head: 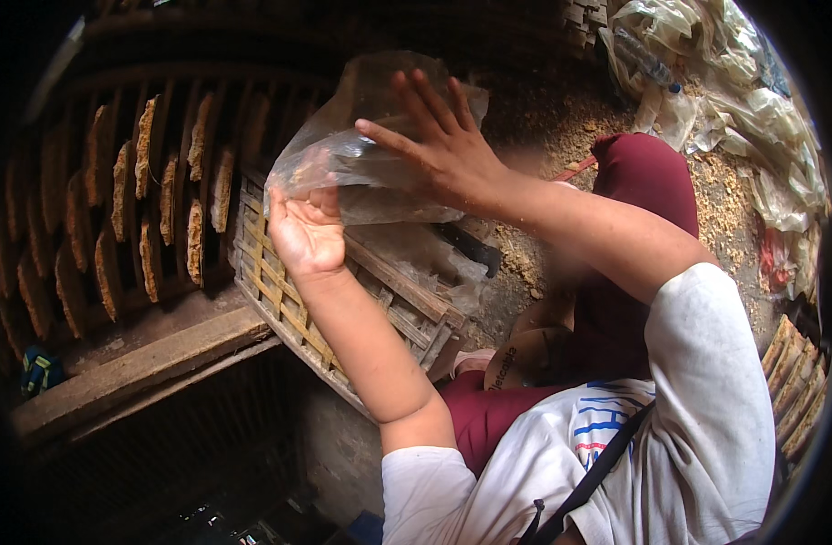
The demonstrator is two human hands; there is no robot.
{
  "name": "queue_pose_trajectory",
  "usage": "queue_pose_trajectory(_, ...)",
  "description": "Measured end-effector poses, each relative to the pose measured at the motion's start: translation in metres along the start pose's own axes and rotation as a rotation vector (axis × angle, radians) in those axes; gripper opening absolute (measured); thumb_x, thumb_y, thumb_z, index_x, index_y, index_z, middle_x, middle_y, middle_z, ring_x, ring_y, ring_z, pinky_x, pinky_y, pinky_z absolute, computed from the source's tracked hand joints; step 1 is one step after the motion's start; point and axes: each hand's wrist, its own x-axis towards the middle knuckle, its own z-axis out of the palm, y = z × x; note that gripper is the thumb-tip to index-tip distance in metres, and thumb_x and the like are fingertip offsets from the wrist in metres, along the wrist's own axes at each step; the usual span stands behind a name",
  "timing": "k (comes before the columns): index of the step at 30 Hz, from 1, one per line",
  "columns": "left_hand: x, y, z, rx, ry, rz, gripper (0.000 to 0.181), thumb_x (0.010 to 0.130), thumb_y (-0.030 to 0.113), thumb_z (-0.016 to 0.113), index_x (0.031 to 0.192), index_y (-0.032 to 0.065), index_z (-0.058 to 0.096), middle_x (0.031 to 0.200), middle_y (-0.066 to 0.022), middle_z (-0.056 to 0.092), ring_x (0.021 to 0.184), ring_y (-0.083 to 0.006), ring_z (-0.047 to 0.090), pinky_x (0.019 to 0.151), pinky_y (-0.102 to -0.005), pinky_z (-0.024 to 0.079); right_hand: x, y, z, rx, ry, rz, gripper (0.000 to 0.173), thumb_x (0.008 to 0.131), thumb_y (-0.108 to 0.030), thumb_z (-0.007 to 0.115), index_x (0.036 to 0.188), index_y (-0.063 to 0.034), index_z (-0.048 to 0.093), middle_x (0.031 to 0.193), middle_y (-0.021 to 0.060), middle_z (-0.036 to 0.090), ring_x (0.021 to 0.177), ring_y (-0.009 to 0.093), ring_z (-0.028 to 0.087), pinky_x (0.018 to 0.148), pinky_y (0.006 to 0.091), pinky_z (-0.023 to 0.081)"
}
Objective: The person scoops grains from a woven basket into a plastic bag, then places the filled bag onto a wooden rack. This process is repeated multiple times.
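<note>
A clear plastic bag [382,157] with crumbs inside spreads over a woven bamboo rack. My left hand [310,225] is palm up at the bag's near left edge, its fingers partly behind or within the film; whether they grip it cannot be told. My right hand [436,136] is spread wide in front of the bag's right part, fingers apart and holding nothing. Beneath both arms lies the slatted bamboo rack [279,286] with a wooden bar [402,279] along it. More clear film [450,266] and a dark object [473,248] lie beside the bar.
Rows of crusty, light-brown slabs [143,146] stand on a slatted rack at the left, behind a wooden beam [143,357]. Crumbs [722,204] cover the ground at the right. Crumpled plastic bags [763,129] and a plastic bottle [640,58] lie there. More slabs [793,381] stand at the right edge.
</note>
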Motion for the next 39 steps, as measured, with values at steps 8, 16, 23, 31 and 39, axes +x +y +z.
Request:
queue_pose_trajectory(8,-0.006,0.038,0.012,0.158,0.006,0.098,0.044,0.098,0.026,0.04,0.131,-0.0031,0.045,0.134,-0.0226,0.052,0.129,-0.0345,0.045,0.107,-0.0561,0.035,0.035,0.024,-0.016,0.375,0.258,-0.036,0.026,0.077,-0.015,0.07,0.103,-0.0184,0.067,0.099,0.0069,0.07,0.1,0.026,0.066,0.09,0.044,0.05)
queue_pose_trajectory(16,0.007,-0.012,0.015,1.018,0.149,-0.137,0.08,0.083,0.025,0.07,0.147,0.0045,0.027,0.147,-0.0235,0.034,0.139,-0.0282,0.03,0.113,-0.0353,0.02,0.076,0.063,-0.057,0.47,0.222,-0.007,0.024,0.082,-0.023,0.067,0.103,-0.0115,0.07,0.093,0.0131,0.07,0.085,0.032,0.067,0.074,0.0388,0.053)
queue_pose_trajectory(23,0.027,-0.081,0.074,1.791,-0.129,0.76,0.086,0.074,0.022,0.081,0.138,0.0034,0.027,0.123,-0.0192,0.05,0.114,-0.0313,0.05,0.099,-0.04,0.039,0.08,0.07,-0.087,0.509,-0.158,-0.214,0.028,0.084,-0.021,0.067,0.106,-0.0034,0.068,0.088,0.0151,0.071,0.079,0.026,0.069,0.071,0.0329,0.053)
queue_pose_trajectory(31,0.05,-0.049,0.06,0.991,-0.123,0.36,0.033,0.089,0.025,0.067,0.111,0.0,0.065,0.099,-0.0059,0.067,0.087,-0.0138,0.063,0.081,-0.0292,0.048,0.08,0.105,-0.101,0.104,-0.146,-0.07,0.036,0.072,-0.028,0.072,0.105,-0.0134,0.068,0.092,0.01,0.068,0.092,0.029,0.064,0.078,0.0405,0.05)
queue_pose_trajectory(39,0.085,0.004,0.018,1.822,-0.069,0.147,0.027,0.088,0.006,0.056,0.113,-0.0017,0.065,0.092,-0.0083,0.07,0.086,-0.0163,0.065,0.078,-0.0287,0.049,0.095,0.1,-0.093,0.122,0.249,0.063,0.019,0.073,-0.016,0.064,0.091,-0.0085,0.067,0.09,0.0138,0.067,0.089,0.033,0.063,0.077,0.0447,0.049)
